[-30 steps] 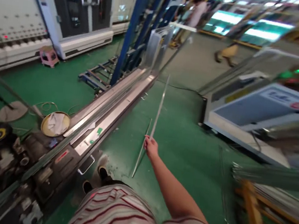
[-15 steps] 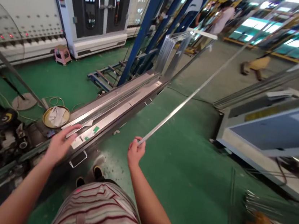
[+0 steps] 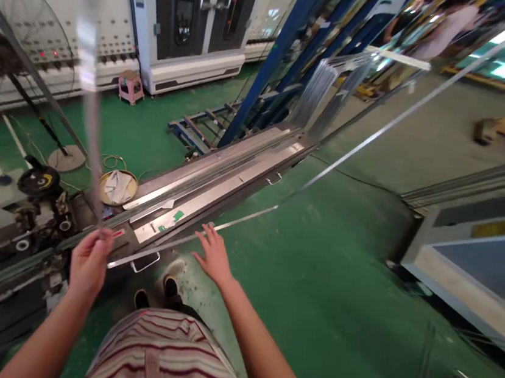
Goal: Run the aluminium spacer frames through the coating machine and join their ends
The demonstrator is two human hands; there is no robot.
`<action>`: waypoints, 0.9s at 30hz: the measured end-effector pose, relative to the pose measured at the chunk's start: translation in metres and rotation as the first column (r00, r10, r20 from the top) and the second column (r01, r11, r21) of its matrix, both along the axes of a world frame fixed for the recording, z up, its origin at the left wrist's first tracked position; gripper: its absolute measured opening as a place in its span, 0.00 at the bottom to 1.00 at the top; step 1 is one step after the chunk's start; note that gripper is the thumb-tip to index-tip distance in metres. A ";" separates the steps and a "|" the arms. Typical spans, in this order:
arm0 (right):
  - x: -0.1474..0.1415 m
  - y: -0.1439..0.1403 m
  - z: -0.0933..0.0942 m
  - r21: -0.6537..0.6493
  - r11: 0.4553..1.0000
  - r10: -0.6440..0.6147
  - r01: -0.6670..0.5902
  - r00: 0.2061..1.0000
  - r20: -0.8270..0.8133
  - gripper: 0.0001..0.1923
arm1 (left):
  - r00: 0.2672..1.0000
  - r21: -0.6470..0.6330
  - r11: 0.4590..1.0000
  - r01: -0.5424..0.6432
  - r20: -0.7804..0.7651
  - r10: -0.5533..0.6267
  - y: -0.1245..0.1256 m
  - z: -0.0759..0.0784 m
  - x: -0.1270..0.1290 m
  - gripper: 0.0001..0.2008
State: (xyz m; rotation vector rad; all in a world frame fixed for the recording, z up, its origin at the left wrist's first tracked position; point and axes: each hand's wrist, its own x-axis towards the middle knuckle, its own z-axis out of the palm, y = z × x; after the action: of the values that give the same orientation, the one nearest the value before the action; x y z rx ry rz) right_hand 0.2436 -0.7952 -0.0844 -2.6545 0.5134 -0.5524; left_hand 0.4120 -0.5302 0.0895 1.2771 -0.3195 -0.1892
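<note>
Overhead, left hand (image 3: 89, 261) is closed around the lower end of a thin metal strip (image 3: 89, 95); the strip rises steeply from the fingers and blurs toward the top of the frame. Right hand (image 3: 213, 256) is open, fingers (image 3: 207, 234) spread wide and flat, with its fingertips at a second strip (image 3: 211, 228); whether they touch it I cannot tell. That strip lies low, running from below the left hand past the right fingertips and on up to the right. Just beyond both hands runs a long metal bench (image 3: 217, 178) carrying more strips laid lengthwise. Left of the bench, beyond the left fingers, a round yellow pan (image 3: 117, 187) sits on the green floor (image 3: 316, 270), holding a crumpled pale cloth (image 3: 119, 183). A pink stool (image 3: 131, 86) stands farther back.
</note>
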 end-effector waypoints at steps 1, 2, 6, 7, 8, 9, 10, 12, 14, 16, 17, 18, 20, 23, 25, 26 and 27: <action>0.000 -0.008 -0.004 -0.024 1.000 -0.004 0.004 0.999 -0.034 0.28 | 0.999 -0.047 0.998 -0.039 0.012 0.040 0.021 0.005 0.006 0.19; 0.003 -0.014 -0.005 -0.046 0.999 -0.005 0.003 0.999 -0.053 0.28 | 0.997 -0.084 0.994 -0.068 0.027 0.071 0.041 0.010 0.011 0.19; 0.034 -0.024 0.002 -0.120 0.992 0.021 -0.024 0.999 -0.030 0.31 | 0.987 -0.156 0.980 -0.126 0.081 0.140 0.103 0.021 0.022 0.17; 0.044 -0.026 0.005 -0.132 0.991 0.029 -0.031 1.000 -0.011 0.32 | 0.984 -0.169 0.975 -0.146 0.081 0.161 0.115 0.022 0.024 0.16; 0.054 -0.028 0.009 -0.137 0.990 0.041 -0.040 0.999 0.005 0.32 | 0.980 -0.180 0.969 -0.169 0.072 0.184 0.126 0.023 0.026 0.15; 0.064 -0.030 0.012 -0.132 0.989 0.064 -0.062 0.998 0.011 0.30 | 0.975 -0.192 0.961 -0.200 0.060 0.215 0.135 0.024 0.028 0.15; 0.073 -0.033 0.015 -0.115 0.989 0.099 -0.098 0.995 0.006 0.26 | 0.967 -0.202 0.951 -0.235 0.047 0.249 0.144 0.024 0.030 0.15; 0.088 -0.041 0.021 -0.041 0.982 0.184 -0.184 0.983 -0.008 0.14 | 0.950 -0.215 0.930 -0.297 0.029 0.310 0.155 0.028 0.032 0.14; 0.100 -0.050 0.028 0.051 0.962 0.268 -0.268 0.963 0.013 0.10 | 0.928 -0.190 0.915 -0.355 0.047 0.370 0.160 0.035 0.030 0.12; 0.110 -0.061 0.036 0.108 0.937 0.326 -0.331 0.943 0.065 0.12 | 0.883 -0.118 0.895 -0.430 0.150 0.444 0.157 0.044 0.024 0.08; 0.115 -0.066 0.040 0.120 0.926 0.349 -0.357 0.933 0.087 0.14 | 0.855 -0.060 0.882 -0.467 0.222 0.468 0.155 0.049 0.020 0.05; 0.120 -0.073 0.042 0.122 0.918 0.366 -0.377 0.925 0.100 0.15 | 0.832 0.012 0.871 -0.492 0.303 0.466 0.151 0.053 0.016 0.05; 0.131 -0.088 0.044 0.116 0.916 0.375 -0.385 0.921 0.103 0.16 | 0.819 0.187 0.855 -0.483 0.442 0.366 0.143 0.058 0.010 0.19; 0.147 -0.120 0.035 0.097 0.920 0.372 -0.381 0.923 0.095 0.17 | 0.811 0.393 0.803 -0.449 0.555 0.182 0.124 0.054 0.009 0.37; 0.155 -0.148 0.023 0.076 0.924 0.367 -0.375 0.925 0.094 0.16 | 0.798 0.430 0.770 -0.472 0.579 0.165 0.103 0.045 0.013 0.39; 0.158 -0.164 0.017 0.061 0.929 0.358 -0.365 0.929 0.096 0.16 | 0.796 0.431 0.764 -0.481 0.579 0.174 0.088 0.040 0.017 0.38; 0.160 -0.181 0.011 0.045 0.937 0.342 -0.347 0.935 0.097 0.15 | 0.798 0.431 0.762 -0.483 0.575 0.181 0.072 0.035 0.021 0.38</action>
State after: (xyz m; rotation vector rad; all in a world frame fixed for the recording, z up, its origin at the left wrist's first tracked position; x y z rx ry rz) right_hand 0.4034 -0.9762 -0.0734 -2.5650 0.0317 -0.5304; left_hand 0.4333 -0.4585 0.1245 1.9570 -0.4879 0.4229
